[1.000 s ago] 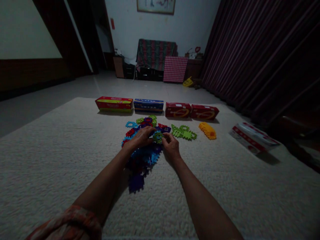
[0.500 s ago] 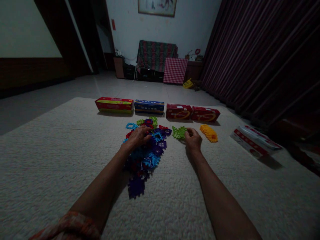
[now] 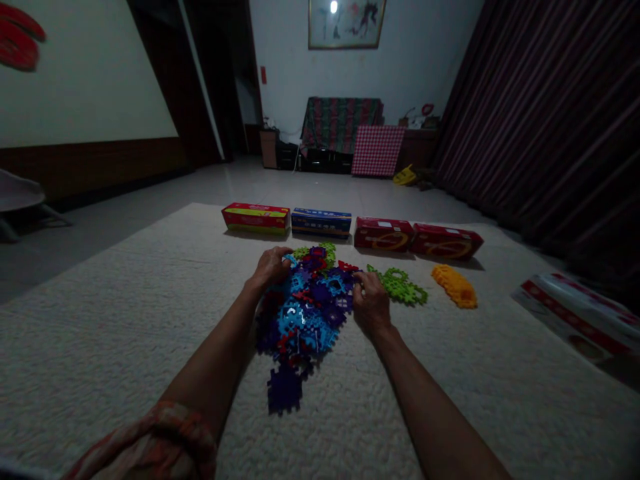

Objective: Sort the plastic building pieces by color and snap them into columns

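Observation:
A heap of plastic interlocking pieces [image 3: 310,320], mostly purple and blue with some red, lies on the pale quilted mat. My left hand [image 3: 271,268] is at the heap's far left edge, its fingers curled against a light-blue interlocking piece [image 3: 290,259]. At the right edge, beside purple pieces, my right hand [image 3: 371,303] has bent fingers; whatever they hold is hidden. Green interlocking pieces [image 3: 404,287] lie just right of that hand, apart from the heap. Farther right sits a row of yellow pieces [image 3: 454,285] pressed close together.
Beyond the heap stand a red-and-green box [image 3: 257,219], a blue box [image 3: 321,223] and two red boxes [image 3: 384,235] in a row. A white-and-red package [image 3: 583,317] lies at the right on the mat [image 3: 150,320]. A dark curtain hangs at the right.
My right hand has let go of the green pieces and moved left to the heap. My left hand has shifted from over the heap to its left edge. The view has turned left.

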`<action>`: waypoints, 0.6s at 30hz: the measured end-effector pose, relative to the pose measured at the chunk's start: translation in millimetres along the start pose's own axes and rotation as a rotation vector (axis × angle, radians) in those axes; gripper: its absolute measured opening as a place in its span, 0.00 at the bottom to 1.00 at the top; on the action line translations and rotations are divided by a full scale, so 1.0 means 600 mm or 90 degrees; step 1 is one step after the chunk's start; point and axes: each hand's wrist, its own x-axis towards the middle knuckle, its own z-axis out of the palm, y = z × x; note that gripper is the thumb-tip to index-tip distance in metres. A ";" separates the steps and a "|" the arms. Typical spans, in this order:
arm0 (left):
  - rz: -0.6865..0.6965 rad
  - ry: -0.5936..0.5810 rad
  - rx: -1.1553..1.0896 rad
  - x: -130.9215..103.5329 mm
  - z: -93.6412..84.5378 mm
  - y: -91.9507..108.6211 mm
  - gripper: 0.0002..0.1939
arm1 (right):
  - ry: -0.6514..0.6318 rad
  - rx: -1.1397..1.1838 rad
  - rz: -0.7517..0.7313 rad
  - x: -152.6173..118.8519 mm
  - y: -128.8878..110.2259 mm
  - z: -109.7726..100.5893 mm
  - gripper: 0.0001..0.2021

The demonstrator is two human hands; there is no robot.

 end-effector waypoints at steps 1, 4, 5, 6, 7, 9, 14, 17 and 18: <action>0.000 -0.025 0.026 0.012 0.004 0.000 0.22 | 0.002 0.011 -0.012 -0.003 0.000 0.003 0.13; 0.010 -0.118 0.091 0.053 0.018 0.008 0.27 | 0.002 0.040 -0.052 -0.010 0.009 0.005 0.12; 0.015 -0.145 0.102 0.067 0.024 0.012 0.29 | -0.002 0.046 -0.061 -0.011 0.013 0.006 0.13; 0.019 -0.169 0.108 0.079 0.029 0.015 0.31 | -0.010 0.047 -0.068 -0.011 0.016 0.007 0.13; 0.021 -0.191 0.108 0.091 0.034 0.018 0.33 | -0.019 0.046 -0.072 -0.011 0.018 0.009 0.13; 0.020 -0.224 0.101 0.108 0.043 0.020 0.37 | -0.036 0.042 -0.071 -0.010 0.020 0.014 0.14; 0.008 -0.259 0.097 0.125 0.061 0.020 0.36 | -0.068 0.026 -0.054 -0.012 0.022 0.027 0.15; 0.004 -0.233 0.109 0.119 0.059 0.023 0.30 | -0.086 0.020 -0.049 -0.014 0.024 0.031 0.15; 0.006 -0.209 0.112 0.114 0.055 0.024 0.28 | -0.094 0.022 -0.051 -0.014 0.024 0.031 0.15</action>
